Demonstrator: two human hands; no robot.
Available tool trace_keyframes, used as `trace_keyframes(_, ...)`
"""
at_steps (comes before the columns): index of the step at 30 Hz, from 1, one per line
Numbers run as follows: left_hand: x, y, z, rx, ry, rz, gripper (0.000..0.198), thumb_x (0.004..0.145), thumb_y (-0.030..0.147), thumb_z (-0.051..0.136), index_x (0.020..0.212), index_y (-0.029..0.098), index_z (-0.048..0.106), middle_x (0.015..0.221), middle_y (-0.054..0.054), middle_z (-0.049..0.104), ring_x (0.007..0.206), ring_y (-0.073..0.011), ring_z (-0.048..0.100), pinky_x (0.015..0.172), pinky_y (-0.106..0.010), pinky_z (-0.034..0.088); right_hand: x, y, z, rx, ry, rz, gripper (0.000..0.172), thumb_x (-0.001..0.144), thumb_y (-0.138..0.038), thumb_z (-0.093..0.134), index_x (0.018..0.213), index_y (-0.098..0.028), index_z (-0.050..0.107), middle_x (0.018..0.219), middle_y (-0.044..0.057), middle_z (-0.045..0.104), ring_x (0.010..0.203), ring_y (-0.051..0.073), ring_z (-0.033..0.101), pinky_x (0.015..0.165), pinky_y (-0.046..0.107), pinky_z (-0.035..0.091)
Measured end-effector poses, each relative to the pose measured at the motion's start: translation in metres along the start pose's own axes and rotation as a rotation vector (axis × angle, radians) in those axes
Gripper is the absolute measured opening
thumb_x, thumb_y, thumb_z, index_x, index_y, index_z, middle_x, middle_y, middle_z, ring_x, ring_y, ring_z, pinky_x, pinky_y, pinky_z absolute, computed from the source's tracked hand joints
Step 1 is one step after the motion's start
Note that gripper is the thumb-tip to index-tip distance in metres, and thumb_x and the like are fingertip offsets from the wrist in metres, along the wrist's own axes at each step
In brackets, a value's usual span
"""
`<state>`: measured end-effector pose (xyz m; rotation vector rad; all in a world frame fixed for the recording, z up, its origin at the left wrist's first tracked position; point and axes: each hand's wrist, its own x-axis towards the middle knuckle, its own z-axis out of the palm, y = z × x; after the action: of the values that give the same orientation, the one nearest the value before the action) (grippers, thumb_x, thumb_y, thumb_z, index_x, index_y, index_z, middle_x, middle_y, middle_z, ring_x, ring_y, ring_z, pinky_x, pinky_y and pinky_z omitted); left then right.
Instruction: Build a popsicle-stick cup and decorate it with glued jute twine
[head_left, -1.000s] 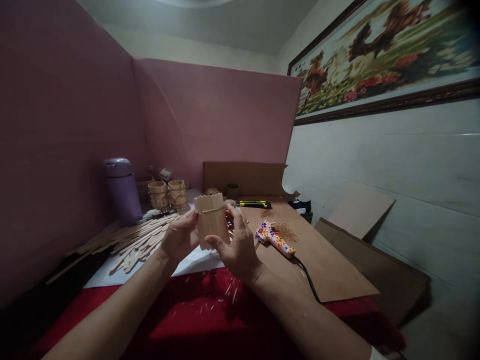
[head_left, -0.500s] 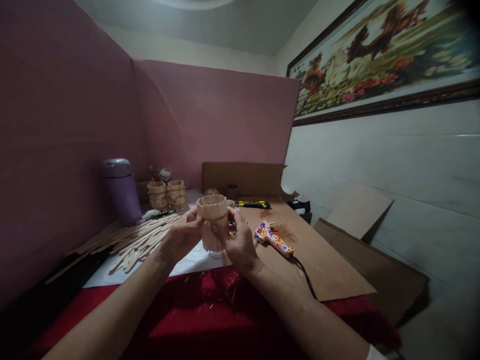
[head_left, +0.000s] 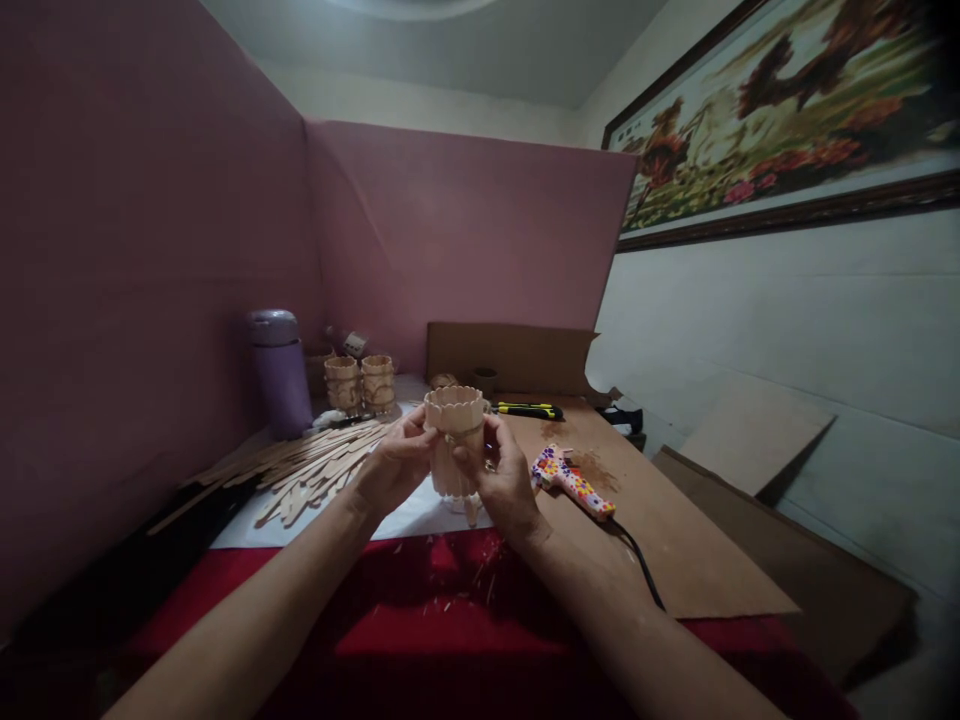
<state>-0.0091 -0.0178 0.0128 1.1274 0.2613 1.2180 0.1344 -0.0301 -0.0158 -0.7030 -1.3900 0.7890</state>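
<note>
Between my two hands is an upright cup made of pale wooden craft sticks [head_left: 451, 470], with a scalloped rim and a thin band around its upper part. My left hand [head_left: 405, 450] is closed on its left side, fingertips near the band. On the right side my right hand [head_left: 506, 478] grips it, thumb across the front. Fingers behind the cup are hidden. A flower-patterned glue gun [head_left: 574, 483] lies to the right of my right hand. Left of my left hand, loose craft sticks [head_left: 319, 465] are fanned out in a pile.
Two similar stick cups [head_left: 377, 382] stand at the back left beside a purple bottle [head_left: 281, 385]. A yellow and black utility knife [head_left: 529, 411] lies on the cardboard sheet [head_left: 675, 560]. The glue gun's black cord [head_left: 643, 560] runs toward the front. Wood slivers litter the red cloth [head_left: 420, 610].
The whole view has shifted, so everything sits further right in the picture. Both hands keep their hold on the cup, with little change in its pose.
</note>
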Motion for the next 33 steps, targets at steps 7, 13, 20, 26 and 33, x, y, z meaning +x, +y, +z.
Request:
trace_keyframes(7,0.0,-0.001,0.005,0.03,-0.008,0.023,0.042,0.065,0.019,0.079,0.105,0.015,0.067,0.101,-0.007,0.07,0.09,-0.0209,0.064,0.082,-0.029,0.046,0.001,0.004,0.0,0.073,-0.005,0.019,0.052,0.072,-0.043,0.075,0.114,-0.022,0.054,0.11,0.008,0.063,0.093,0.021,0.062,0.081,0.032,0.052)
trace_keyframes(13,0.0,-0.001,0.005,0.006,0.013,0.013,0.043,0.062,0.017,0.08,0.103,0.015,0.067,0.098,-0.006,0.07,0.087,-0.0189,0.064,0.082,-0.028,0.046,0.0,0.004,0.001,0.08,-0.011,0.006,0.048,0.075,-0.044,0.072,0.114,-0.023,0.054,0.108,0.007,0.063,0.093,0.02,0.061,0.081,0.032,0.052)
trace_keyframes(20,0.0,-0.004,0.011,0.067,0.058,0.014,0.047,0.063,0.02,0.08,0.106,0.013,0.064,0.097,-0.009,0.071,0.09,-0.0225,0.065,0.085,-0.033,0.046,0.003,0.006,0.002,0.112,-0.004,0.022,0.056,0.065,-0.04,0.081,0.111,-0.022,0.053,0.108,0.008,0.064,0.097,0.023,0.061,0.084,0.034,0.051)
trace_keyframes(26,0.003,-0.009,0.005,0.058,0.056,0.033,0.048,0.065,0.021,0.08,0.11,0.014,0.064,0.104,-0.01,0.07,0.096,-0.0218,0.063,0.086,-0.031,0.045,0.007,0.006,-0.002,0.294,-0.028,0.086,0.046,0.07,-0.042,0.077,0.106,-0.021,0.057,0.104,0.005,0.066,0.096,0.022,0.061,0.083,0.033,0.05)
trace_keyframes(33,0.002,-0.014,0.001,0.214,-0.03,-0.032,0.047,0.069,0.031,0.078,0.11,0.013,0.063,0.109,-0.013,0.069,0.099,-0.0268,0.063,0.078,-0.032,0.047,0.01,0.006,-0.005,0.408,-0.117,0.134,0.039,0.078,-0.049,0.068,0.105,-0.022,0.063,0.101,0.005,0.069,0.096,0.024,0.063,0.082,0.034,0.052)
